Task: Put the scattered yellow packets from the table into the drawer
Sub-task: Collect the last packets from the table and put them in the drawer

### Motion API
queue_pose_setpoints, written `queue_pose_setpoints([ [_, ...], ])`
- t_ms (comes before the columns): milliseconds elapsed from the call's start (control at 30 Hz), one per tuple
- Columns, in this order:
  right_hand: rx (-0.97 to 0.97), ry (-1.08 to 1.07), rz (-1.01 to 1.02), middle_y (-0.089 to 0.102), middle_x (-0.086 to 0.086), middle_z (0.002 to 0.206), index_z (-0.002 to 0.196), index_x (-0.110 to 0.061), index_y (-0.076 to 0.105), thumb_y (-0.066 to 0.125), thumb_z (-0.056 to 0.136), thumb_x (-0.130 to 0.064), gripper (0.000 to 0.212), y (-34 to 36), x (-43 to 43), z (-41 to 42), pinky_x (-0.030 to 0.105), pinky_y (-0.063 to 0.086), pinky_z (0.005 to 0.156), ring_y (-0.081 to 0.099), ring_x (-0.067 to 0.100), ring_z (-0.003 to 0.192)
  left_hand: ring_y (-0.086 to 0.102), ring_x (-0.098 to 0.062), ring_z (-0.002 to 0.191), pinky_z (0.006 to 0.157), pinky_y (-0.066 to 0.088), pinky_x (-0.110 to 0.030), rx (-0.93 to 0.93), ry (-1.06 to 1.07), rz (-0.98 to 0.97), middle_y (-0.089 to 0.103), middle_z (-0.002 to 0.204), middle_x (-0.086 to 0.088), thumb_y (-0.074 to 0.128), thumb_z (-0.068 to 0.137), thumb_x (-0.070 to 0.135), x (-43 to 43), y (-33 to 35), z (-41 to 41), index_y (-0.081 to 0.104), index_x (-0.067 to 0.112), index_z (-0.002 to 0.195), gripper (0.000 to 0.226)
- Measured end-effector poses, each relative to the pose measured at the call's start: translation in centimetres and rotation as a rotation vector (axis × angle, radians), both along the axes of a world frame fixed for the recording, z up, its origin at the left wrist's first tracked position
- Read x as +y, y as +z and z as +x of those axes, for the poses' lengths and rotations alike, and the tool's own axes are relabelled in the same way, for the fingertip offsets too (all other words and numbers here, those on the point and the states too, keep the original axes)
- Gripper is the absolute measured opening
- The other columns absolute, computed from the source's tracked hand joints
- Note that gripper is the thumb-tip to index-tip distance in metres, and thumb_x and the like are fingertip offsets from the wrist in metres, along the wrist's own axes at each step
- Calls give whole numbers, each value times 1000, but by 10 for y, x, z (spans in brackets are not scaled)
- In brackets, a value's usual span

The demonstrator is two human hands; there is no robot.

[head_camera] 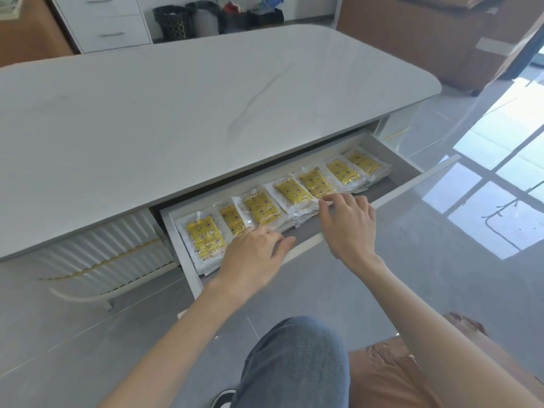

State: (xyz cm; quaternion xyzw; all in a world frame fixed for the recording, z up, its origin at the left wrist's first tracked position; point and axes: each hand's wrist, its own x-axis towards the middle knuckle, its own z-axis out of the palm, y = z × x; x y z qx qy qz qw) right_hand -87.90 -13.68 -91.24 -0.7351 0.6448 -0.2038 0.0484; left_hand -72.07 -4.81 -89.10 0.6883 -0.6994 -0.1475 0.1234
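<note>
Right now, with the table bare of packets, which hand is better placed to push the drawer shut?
Probably the right hand: it lies over the middle of the drawer front, so a push would go straight. The left hand is nearer the left end, fingers touching the yellow packets.

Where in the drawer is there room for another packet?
Bare floor shows at the right end of the drawer, past the last packet, and in a strip between packets and front panel. The packet row is crowded, left hand and right hand on it.

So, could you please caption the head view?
Left hand and right hand touch yellow packets lined up in the open drawer.
</note>
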Motion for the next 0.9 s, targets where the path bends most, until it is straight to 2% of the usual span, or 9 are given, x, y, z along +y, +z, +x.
queue_pose_setpoints([
  [133,-187,-27,-47,51,1,131,121,-16,58,33,99,-31,36,-10,-3,5,35,17,113,30,23,129,50,-12,117,93,44,-29,-112,-38,-120,55,128,10,26,90,66,15,-8,6,53,32,129,59],
  [267,-286,1,-112,44,7,137,123,-13,53,34,100,-29,34,-13,-10,8,35,-1,118,21,25,139,57,-24,109,88,49,-39,-261,-38,-374,61,119,-3,38,85,63,11,-14,15,63,25,119,57],
  [400,-312,90,-102,35,6,147,131,-17,47,29,96,-50,51,-12,-22,14,38,-1,119,13,24,144,52,-28,120,99,39,-44,-325,-21,-469,59,126,-7,44,82,66,-2,-14,25,62,23,122,61],
  [500,-181,371,-97,18,0,156,140,-39,35,31,89,-62,56,-11,-33,9,43,-8,118,-4,24,147,37,-30,133,110,25,-54,-393,4,-441,50,139,-9,41,73,77,-15,-13,44,53,24,133,80],
  [567,-67,515,-22,-1,-6,160,146,-47,18,35,86,-68,66,-7,-42,5,46,-7,117,-19,22,145,17,-36,141,111,6,-64,-461,58,-354,30,152,-13,34,63,87,-24,-10,55,34,27,145,101],
  [633,43,563,-4,-15,-5,159,149,-42,2,37,81,-73,83,-3,-54,6,46,-7,117,-27,23,143,-6,-41,144,107,-11,-66,-497,120,-297,3,158,-16,30,60,91,-33,-8,63,6,30,150,112],
  [700,165,582,-43,-20,2,158,150,-34,-9,37,76,-78,98,-2,-67,12,48,-10,117,-28,25,142,-22,-44,140,106,-16,-65,-501,181,-246,-17,157,-18,35,59,91,-42,-7,69,-15,29,147,119],
  [800,351,541,-133,-15,13,158,148,-20,-15,37,69,-81,113,-2,-84,30,51,-9,115,-21,29,143,-20,-45,140,109,-10,-65,-495,273,-173,-18,156,-19,40,58,91,-56,-3,79,-17,26,149,125],
  [900,467,499,-176,-6,15,159,150,-14,-8,50,69,-77,117,-1,-99,47,52,-9,113,-10,31,146,-2,-39,145,112,-4,-61,-443,319,-140,-1,160,-12,43,61,88,-69,-2,88,-5,25,151,120],
])
